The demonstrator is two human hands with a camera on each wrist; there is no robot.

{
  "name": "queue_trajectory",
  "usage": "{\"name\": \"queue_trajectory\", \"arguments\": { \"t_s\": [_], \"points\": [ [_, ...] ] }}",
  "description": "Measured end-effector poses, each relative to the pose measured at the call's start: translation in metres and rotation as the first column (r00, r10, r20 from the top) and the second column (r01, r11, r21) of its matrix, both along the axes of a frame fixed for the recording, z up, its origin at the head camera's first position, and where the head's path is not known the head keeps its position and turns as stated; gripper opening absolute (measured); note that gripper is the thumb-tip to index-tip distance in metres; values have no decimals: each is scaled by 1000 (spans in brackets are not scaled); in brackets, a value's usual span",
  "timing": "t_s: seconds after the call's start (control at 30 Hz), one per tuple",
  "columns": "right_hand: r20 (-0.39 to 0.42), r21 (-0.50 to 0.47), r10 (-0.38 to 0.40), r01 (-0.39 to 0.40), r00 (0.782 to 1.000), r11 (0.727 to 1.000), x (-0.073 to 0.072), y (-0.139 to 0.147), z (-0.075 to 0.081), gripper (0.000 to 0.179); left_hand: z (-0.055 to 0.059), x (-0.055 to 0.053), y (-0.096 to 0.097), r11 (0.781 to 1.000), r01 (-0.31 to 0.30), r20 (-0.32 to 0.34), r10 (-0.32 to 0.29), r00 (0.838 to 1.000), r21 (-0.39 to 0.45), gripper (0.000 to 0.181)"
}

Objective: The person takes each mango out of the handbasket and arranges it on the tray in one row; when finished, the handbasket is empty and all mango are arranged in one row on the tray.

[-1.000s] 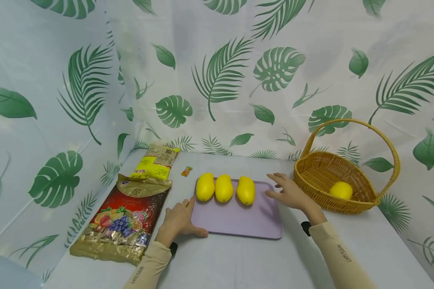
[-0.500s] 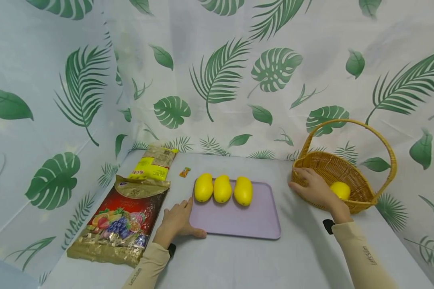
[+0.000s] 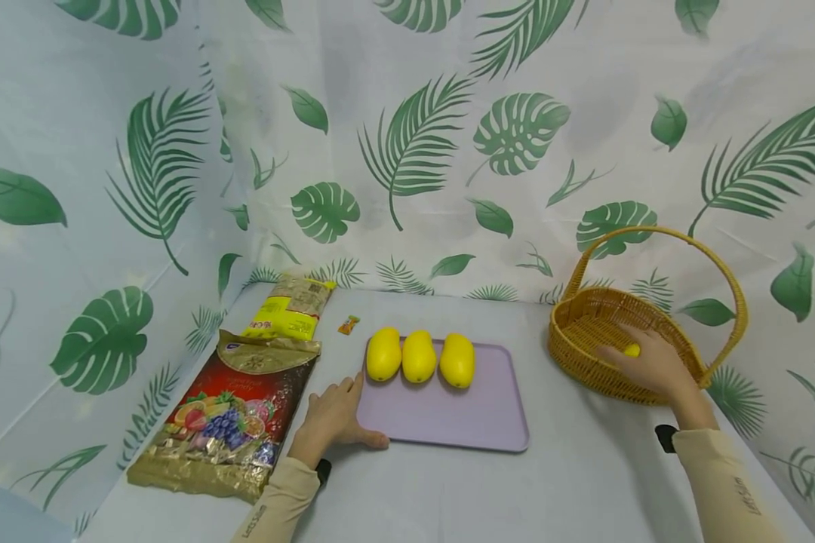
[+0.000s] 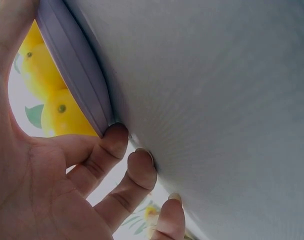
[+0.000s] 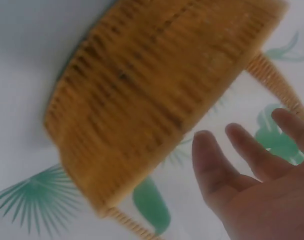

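My left hand (image 3: 333, 418) rests at the left side of a lilac tray (image 3: 448, 415), its thumb along the front edge. In the left wrist view a fingertip touches the tray's rim (image 4: 77, 70); the fingers are loosely bent. Three yellow mangoes (image 3: 418, 357) lie side by side across the tray's back half. Over the wicker basket (image 3: 587, 371) at the right, my right hand (image 3: 652, 362) reaches across the near rim. One yellow mango (image 3: 632, 350) inside is mostly hidden behind it. In the right wrist view the fingers (image 5: 209, 165) are spread above the basket's side.
A red and gold candy bag (image 3: 224, 415) lies left of my left hand, with a yellow snack bag (image 3: 288, 309) behind it. One small wrapped candy (image 3: 349, 324) lies behind the tray. The basket's tall handle (image 3: 659, 230) arches up. A leaf-print curtain (image 3: 435, 188) closes off the back.
My right hand has moved rightward from beside the tray's right edge to over the basket, covering most of the mango there. The left hand, tray and its mangoes stay put.
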State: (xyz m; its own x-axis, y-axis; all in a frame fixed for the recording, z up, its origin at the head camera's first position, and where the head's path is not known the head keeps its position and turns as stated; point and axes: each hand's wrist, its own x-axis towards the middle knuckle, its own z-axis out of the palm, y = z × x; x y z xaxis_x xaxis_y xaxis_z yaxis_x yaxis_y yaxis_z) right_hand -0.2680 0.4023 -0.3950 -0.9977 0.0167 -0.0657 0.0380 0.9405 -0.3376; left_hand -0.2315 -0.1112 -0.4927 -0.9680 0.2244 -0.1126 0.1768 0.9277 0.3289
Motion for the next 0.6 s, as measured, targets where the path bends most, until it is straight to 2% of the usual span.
{"name": "queue_trajectory", "arguments": {
  "t_s": [0.3, 0.6],
  "points": [
    [6, 47, -35, 35, 999, 998, 4, 26, -7, 92, 2, 0, 1, 1000, 0, 12, 0, 1000, 0, 135],
    [38, 29, -24, 23, 999, 999, -4, 35, -15, 94, 0, -1, 0, 1000, 4, 7, -4, 1000, -4, 136]
  ]
}}
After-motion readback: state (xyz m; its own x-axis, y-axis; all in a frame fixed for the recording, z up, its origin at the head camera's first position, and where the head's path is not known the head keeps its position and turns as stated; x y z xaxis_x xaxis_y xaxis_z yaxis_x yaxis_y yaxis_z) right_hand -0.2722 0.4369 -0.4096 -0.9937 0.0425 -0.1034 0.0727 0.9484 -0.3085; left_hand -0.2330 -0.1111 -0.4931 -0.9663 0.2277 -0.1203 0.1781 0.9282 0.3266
